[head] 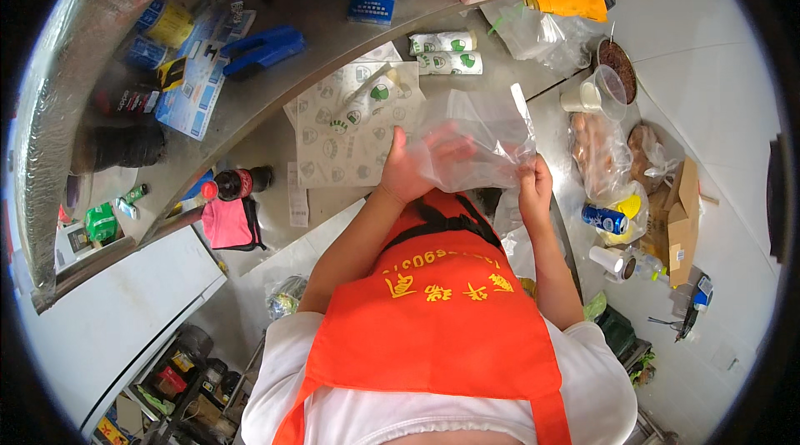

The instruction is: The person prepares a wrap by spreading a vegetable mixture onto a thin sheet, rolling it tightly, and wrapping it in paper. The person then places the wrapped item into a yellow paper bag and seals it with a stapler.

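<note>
A clear plastic bag [478, 114] is held up in front of my apron. My right hand [535, 187] pinches its lower right edge between thumb and fingers. The fingers of my left hand [409, 165] show spread through the plastic on the left side, with the thumb apart and outside; whether they are inside or behind the bag is hard to tell. Printed food wrapping paper [340, 139] lies on the metal counter just beyond my left hand. Two paper-wrapped rolls [447, 42] lie side by side past the paper.
A raised metal shelf [325, 39] curves across the front left, bearing a blue stapler [265, 50]. Below it are a cola bottle [237, 185] and pink cloth [228, 224]. Plastic cups [594, 95], bagged brown food [597, 151] and a blue can [604, 219] stand right.
</note>
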Motion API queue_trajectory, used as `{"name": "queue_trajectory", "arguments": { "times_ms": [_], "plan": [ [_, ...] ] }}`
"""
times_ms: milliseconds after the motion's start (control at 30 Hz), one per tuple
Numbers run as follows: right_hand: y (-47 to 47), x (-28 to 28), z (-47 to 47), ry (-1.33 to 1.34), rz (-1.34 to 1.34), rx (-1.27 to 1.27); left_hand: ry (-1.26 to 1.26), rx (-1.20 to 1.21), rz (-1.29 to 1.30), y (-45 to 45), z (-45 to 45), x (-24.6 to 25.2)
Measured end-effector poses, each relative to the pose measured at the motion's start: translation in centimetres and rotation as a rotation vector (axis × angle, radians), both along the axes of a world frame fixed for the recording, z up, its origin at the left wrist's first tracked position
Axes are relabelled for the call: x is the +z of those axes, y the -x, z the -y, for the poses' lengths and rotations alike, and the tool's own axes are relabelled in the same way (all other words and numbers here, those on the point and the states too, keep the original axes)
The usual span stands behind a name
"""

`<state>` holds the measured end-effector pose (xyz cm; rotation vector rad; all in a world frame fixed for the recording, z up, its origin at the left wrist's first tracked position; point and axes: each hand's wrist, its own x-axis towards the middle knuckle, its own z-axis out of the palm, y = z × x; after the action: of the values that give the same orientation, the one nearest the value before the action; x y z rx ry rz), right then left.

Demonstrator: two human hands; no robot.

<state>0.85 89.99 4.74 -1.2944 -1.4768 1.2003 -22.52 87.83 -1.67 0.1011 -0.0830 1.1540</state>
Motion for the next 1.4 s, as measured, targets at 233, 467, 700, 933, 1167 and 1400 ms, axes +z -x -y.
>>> {"name": "queue_trajectory", "arguments": {
  "times_ms": [233,467,700,933,1167,1400],
  "plan": [
    [0.0,-1.7,-2.7,0.068,0.125,-0.160,0.082,0.157,-0.989,1.6,0.5,-2.2],
    [6.8,-2.1,-4.1,-0.617,0.544,0.007,0.194,0.376,-1.339,1.4,1.0,-0.7],
    [13.0,-5.8,-2.3,-0.217,0.064,0.361,0.390,0.530,-0.919,0.7,0.4,-2.0],
    [5.8,-15.0,-8.8,0.428,-0.389,-0.199,0.515,0.611,-0.364,9.3,3.7,0.8],
    [12.5,-1.9,-4.6,-0.360,0.236,0.726,0.303,0.250,-1.417,5.7,1.3,5.7],
    [7.0,-6.4,-7.1,-0.293,0.248,0.419,0.259,0.013,-1.804,9.2,0.6,3.6]
  ]
}}
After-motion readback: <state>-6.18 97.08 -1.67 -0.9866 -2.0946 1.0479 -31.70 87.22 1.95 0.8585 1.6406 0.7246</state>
